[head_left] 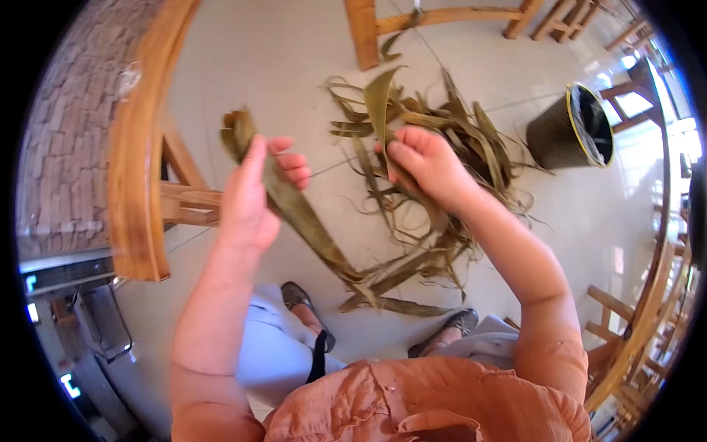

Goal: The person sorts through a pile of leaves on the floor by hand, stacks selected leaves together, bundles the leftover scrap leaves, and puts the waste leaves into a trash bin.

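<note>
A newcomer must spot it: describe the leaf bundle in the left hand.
Find the leaf heap on the floor. Left of it, the left hand holds the bundle. Unlike the tangled heap, it is long and straight, layered at its upper end.

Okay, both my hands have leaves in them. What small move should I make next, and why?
Probably bring your right hand across and lay its leaf along the leaf bundle in your left hand, since each hand already has a grip and the two holds are apart.

Pale tiled floor (pixel 280 44), leaves (pixel 495 153) (tangled), bin (pixel 549 136)
</note>
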`<state>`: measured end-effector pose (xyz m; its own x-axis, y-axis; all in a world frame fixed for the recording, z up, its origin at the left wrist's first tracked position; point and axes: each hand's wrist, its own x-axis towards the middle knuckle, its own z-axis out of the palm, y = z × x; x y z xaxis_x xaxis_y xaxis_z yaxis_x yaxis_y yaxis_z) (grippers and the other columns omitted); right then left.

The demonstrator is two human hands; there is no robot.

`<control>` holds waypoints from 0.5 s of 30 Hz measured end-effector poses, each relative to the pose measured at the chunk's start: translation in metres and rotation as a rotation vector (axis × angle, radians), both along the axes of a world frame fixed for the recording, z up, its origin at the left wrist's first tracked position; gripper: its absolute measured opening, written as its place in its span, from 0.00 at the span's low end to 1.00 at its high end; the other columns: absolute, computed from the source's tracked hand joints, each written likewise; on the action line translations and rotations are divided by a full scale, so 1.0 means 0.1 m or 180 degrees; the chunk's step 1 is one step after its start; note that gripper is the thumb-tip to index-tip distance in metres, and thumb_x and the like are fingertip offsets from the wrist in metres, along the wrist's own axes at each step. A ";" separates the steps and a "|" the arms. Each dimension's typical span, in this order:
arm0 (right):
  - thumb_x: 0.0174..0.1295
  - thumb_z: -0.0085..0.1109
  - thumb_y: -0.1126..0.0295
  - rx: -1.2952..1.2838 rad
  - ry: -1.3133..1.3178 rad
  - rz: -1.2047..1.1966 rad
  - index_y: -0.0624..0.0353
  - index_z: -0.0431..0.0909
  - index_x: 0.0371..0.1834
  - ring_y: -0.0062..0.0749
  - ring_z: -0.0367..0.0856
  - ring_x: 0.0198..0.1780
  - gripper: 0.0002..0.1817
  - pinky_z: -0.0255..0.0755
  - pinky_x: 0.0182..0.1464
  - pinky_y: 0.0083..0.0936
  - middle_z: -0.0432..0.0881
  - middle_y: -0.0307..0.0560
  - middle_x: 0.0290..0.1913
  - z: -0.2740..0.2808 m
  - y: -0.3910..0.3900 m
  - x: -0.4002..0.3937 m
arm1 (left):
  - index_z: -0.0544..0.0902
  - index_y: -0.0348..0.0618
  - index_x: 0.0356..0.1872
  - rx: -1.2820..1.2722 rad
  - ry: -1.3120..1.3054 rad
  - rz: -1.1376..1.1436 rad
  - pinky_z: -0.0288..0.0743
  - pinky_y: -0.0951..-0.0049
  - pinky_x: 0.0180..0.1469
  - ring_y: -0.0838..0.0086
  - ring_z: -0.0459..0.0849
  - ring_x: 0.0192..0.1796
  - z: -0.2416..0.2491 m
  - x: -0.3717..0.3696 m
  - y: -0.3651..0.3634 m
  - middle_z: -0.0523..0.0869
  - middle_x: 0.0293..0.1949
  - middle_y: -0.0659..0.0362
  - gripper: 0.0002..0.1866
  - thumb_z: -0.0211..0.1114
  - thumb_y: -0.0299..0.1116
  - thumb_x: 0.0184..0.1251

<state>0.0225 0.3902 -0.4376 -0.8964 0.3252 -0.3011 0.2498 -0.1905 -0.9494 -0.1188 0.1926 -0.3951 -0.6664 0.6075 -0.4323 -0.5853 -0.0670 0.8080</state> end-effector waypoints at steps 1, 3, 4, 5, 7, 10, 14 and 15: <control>0.66 0.52 0.69 -0.0142 0.0152 0.0010 0.62 0.76 0.39 0.15 0.74 0.30 0.07 0.70 0.35 0.16 0.80 0.35 0.30 0.00 -0.14 -0.01 | 0.74 0.41 0.47 0.0064 -0.0045 -0.0023 0.75 0.69 0.43 0.71 0.80 0.37 -0.01 0.00 0.02 0.82 0.34 0.56 0.23 0.52 0.53 0.70; 0.65 0.55 0.69 -0.0289 0.0319 0.0075 0.62 0.76 0.37 0.13 0.72 0.29 0.06 0.70 0.33 0.15 0.78 0.34 0.28 0.04 -0.40 -0.02 | 0.73 0.38 0.49 0.0012 -0.0007 0.0012 0.76 0.66 0.48 0.66 0.82 0.42 0.07 0.06 0.07 0.82 0.39 0.51 0.26 0.48 0.54 0.72; 0.65 0.55 0.69 -0.0335 0.0274 0.0148 0.62 0.76 0.37 0.13 0.71 0.28 0.07 0.69 0.32 0.16 0.78 0.34 0.26 0.10 -0.51 -0.02 | 0.73 0.40 0.50 0.0149 0.0010 -0.0145 0.75 0.65 0.51 0.66 0.80 0.45 0.03 0.06 0.06 0.81 0.43 0.51 0.28 0.46 0.58 0.70; 0.64 0.55 0.69 -0.0380 0.0217 0.0207 0.63 0.76 0.36 0.14 0.70 0.27 0.07 0.68 0.31 0.17 0.77 0.34 0.25 0.16 -0.59 -0.02 | 0.73 0.40 0.50 0.0201 0.0007 -0.0187 0.74 0.64 0.52 0.65 0.80 0.46 0.04 0.07 0.07 0.81 0.44 0.50 0.28 0.45 0.58 0.70; 0.63 0.56 0.68 -0.0086 0.0218 0.0240 0.64 0.76 0.35 0.15 0.68 0.25 0.09 0.66 0.28 0.19 0.76 0.36 0.23 0.13 -0.69 -0.04 | 0.72 0.40 0.50 0.0306 -0.0032 -0.0294 0.74 0.62 0.55 0.63 0.79 0.49 0.06 0.13 0.10 0.80 0.47 0.49 0.30 0.43 0.60 0.70; 0.62 0.56 0.67 0.0070 0.0257 0.0164 0.65 0.76 0.35 0.20 0.69 0.24 0.10 0.66 0.28 0.23 0.75 0.40 0.21 0.03 -0.75 -0.08 | 0.72 0.42 0.50 0.0420 0.0120 -0.0454 0.73 0.60 0.57 0.61 0.78 0.52 0.00 0.13 0.07 0.79 0.49 0.48 0.34 0.43 0.65 0.66; 0.63 0.56 0.69 0.0121 0.0082 0.0210 0.66 0.76 0.38 0.13 0.69 0.30 0.09 0.68 0.33 0.15 0.77 0.34 0.27 0.14 -0.74 -0.08 | 0.73 0.42 0.49 0.0593 0.0093 -0.0384 0.72 0.60 0.58 0.60 0.77 0.54 -0.03 0.13 0.05 0.79 0.49 0.47 0.36 0.53 0.67 0.58; 0.63 0.56 0.69 0.0123 0.0101 0.0200 0.66 0.76 0.38 0.13 0.70 0.30 0.09 0.68 0.33 0.16 0.77 0.35 0.28 0.15 -0.75 -0.08 | 0.73 0.42 0.49 0.0607 0.0142 -0.0390 0.72 0.59 0.58 0.60 0.77 0.54 -0.03 0.14 0.05 0.79 0.49 0.48 0.36 0.55 0.67 0.56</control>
<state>0.0141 0.3153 -0.4226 -0.9243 0.2789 -0.2606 0.2299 -0.1383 -0.9633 -0.1053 0.1975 -0.3984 -0.5985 0.7529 -0.2739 -0.5626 -0.1515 0.8127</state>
